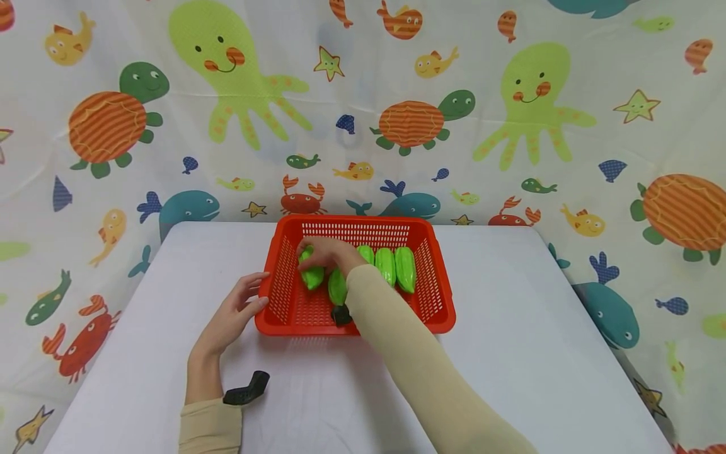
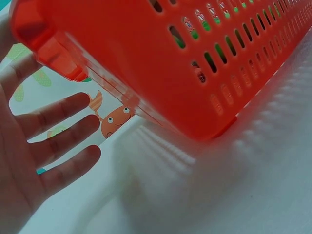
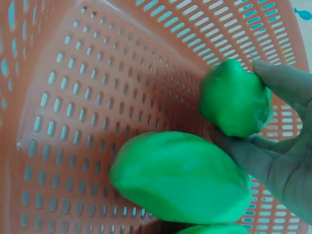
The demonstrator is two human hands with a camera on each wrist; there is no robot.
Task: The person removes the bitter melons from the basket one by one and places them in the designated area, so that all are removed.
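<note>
In the red plastic basket (image 1: pixel 309 330), my right hand (image 1: pixel 323 251) reaches to the left side and grips a glossy, ridged green fruit (image 1: pixel 312 277) between thumb and fingers. The right wrist view shows this fruit (image 3: pixel 234 100) end-on, tilted up close to the slotted wall. Just beside it lies a second green fruit (image 3: pixel 180 175), right below my fingers. My left hand (image 1: pixel 232 315) is at the basket's left rim near the front corner, fingers spread and fairly straight. In the left wrist view, several fingers (image 2: pixel 63 117) extend beside the basket's outer wall.
Several more green fruits (image 1: pixel 405 270) stand side by side in the basket's right half, partly hidden by my right forearm. The basket sits at the back of a white table (image 1: pixel 510 328). Behind it hangs a curtain (image 1: pixel 363 57) printed with sea animals.
</note>
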